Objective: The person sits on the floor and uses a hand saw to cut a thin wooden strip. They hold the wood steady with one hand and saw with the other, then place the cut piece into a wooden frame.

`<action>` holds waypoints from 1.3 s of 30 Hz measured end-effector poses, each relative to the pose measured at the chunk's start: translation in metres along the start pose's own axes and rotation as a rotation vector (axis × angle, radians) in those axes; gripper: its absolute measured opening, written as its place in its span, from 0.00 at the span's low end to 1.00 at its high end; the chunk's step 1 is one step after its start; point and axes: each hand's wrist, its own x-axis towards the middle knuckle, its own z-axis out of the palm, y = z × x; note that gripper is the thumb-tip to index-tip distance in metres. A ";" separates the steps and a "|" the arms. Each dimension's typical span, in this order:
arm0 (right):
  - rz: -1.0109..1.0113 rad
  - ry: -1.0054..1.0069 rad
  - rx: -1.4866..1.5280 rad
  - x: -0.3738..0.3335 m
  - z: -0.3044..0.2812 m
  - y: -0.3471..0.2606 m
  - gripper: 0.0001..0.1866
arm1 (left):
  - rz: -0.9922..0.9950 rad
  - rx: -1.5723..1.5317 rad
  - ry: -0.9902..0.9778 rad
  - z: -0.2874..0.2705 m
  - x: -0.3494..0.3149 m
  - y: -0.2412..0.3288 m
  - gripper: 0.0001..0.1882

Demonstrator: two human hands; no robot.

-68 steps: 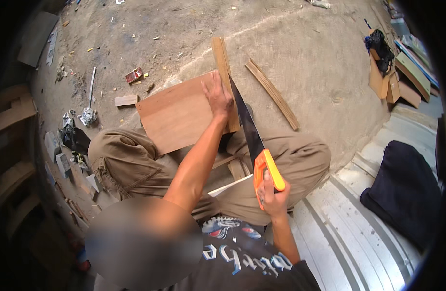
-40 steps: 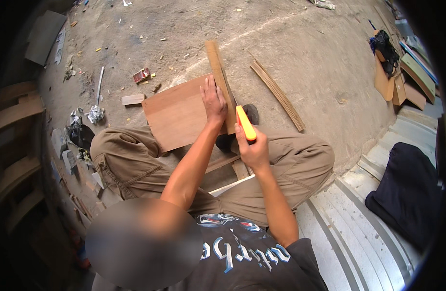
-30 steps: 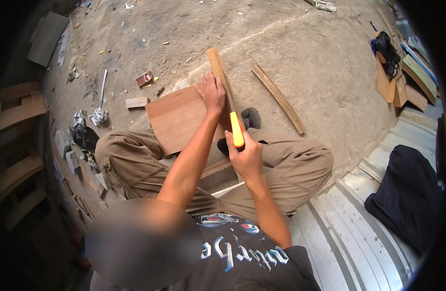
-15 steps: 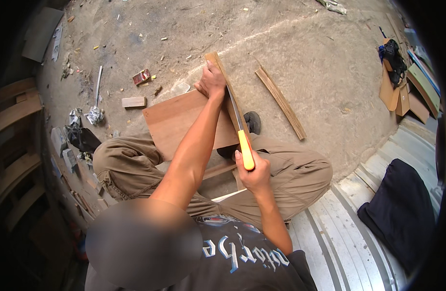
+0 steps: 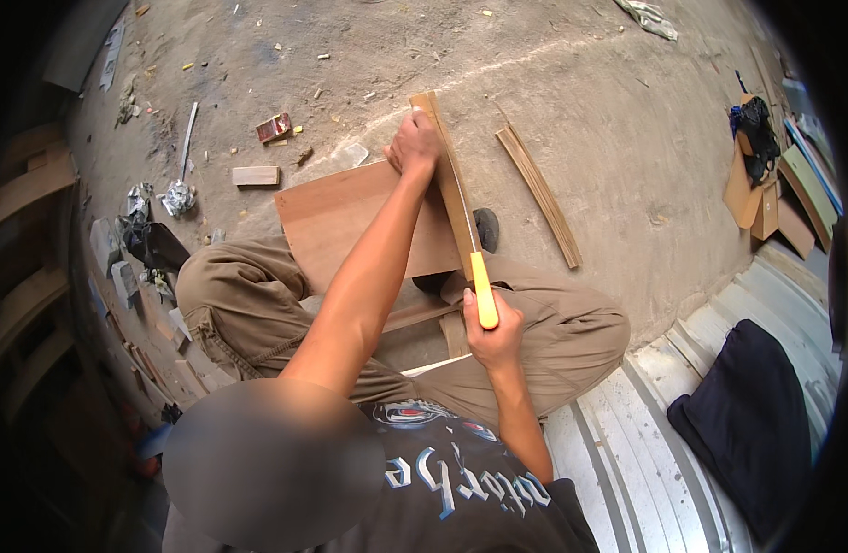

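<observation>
Since the earliest frame, the left hand [image 5: 415, 143] has slid from the reddish-brown rectangular wooden panel [image 5: 345, 217] up to the far end of the long, narrow light-brown wooden strip [image 5: 451, 180], and the saw with the yellow-orange handle [image 5: 484, 290] has turned from broadside to nearly edge-on. The left arm stretches diagonally across the panel, its hand bent into a fist against the strip; whether the fingers wrap around it cannot be told. The right hand [image 5: 496, 334] is closed around the handle, its forearm angled up above the right thigh. The saw's thin blade lies along the strip's right side, between the bent legs in tan trousers [image 5: 571, 318]. A dark shoe [image 5: 485, 230] sits close to the strip's right. Beyond it lie narrow brown wooden slats [image 5: 539, 196]; left of the panel lies a pale rectangular wood block [image 5: 256, 175]. The left forearm covers part of the panel, and a blurred grey oval hides the lower left.
</observation>
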 end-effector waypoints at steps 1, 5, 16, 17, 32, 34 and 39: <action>0.025 -0.006 0.025 0.003 -0.003 -0.006 0.09 | -0.009 0.001 -0.022 -0.005 -0.001 0.005 0.35; 0.027 -0.087 0.005 -0.001 -0.007 -0.007 0.08 | 0.056 0.062 0.066 -0.005 0.001 -0.006 0.35; -0.002 -0.059 -0.086 -0.018 -0.010 -0.039 0.08 | 0.052 0.077 0.024 0.000 0.002 -0.004 0.36; 0.036 -0.083 -0.102 -0.012 -0.008 -0.039 0.08 | 0.057 0.086 0.021 0.000 0.001 -0.005 0.36; 0.103 -0.049 -0.014 0.039 0.013 -0.014 0.14 | 0.106 0.102 -0.004 0.003 0.005 -0.005 0.35; 0.005 0.008 -0.002 0.028 0.021 -0.015 0.14 | 0.071 0.122 -0.051 0.003 0.010 -0.002 0.37; 0.090 -0.018 -0.005 -0.059 -0.013 -0.035 0.06 | 0.063 0.119 -0.087 -0.002 0.001 -0.005 0.36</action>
